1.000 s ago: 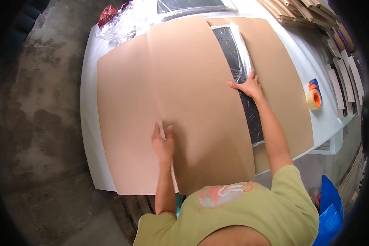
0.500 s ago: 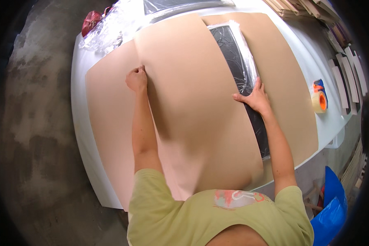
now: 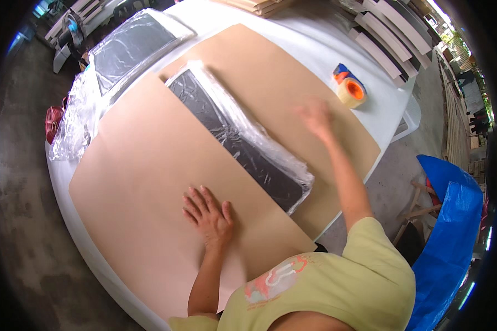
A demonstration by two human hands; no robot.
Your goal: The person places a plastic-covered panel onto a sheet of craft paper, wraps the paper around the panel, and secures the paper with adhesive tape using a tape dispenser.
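My left hand (image 3: 209,218) lies flat with fingers spread on a large sheet of brown paper or card (image 3: 143,160). The sheet's straight edge runs along a long dark panel wrapped in clear plastic film (image 3: 243,146) and covers part of its near side. Smeared by motion, my right hand (image 3: 315,118) is above the brown sheet's far right part (image 3: 270,83), so its fingers cannot be made out. Close beyond that hand, on the white table cover, stands a tape dispenser (image 3: 350,88) in blue and orange with a roll of tape in it.
A second film-wrapped panel (image 3: 135,47) lies at the far left, beside crumpled clear film (image 3: 74,124) and a red bundle (image 3: 53,124). Light boards (image 3: 389,41) are stacked beyond the table's right side. A blue sheet (image 3: 447,226) hangs at the lower right, near a wooden frame.
My view has turned to the right. My left hand has let go of the raised paper and now lies flat on it. My right hand has left the wrapped panel and moved toward the tape dispenser.
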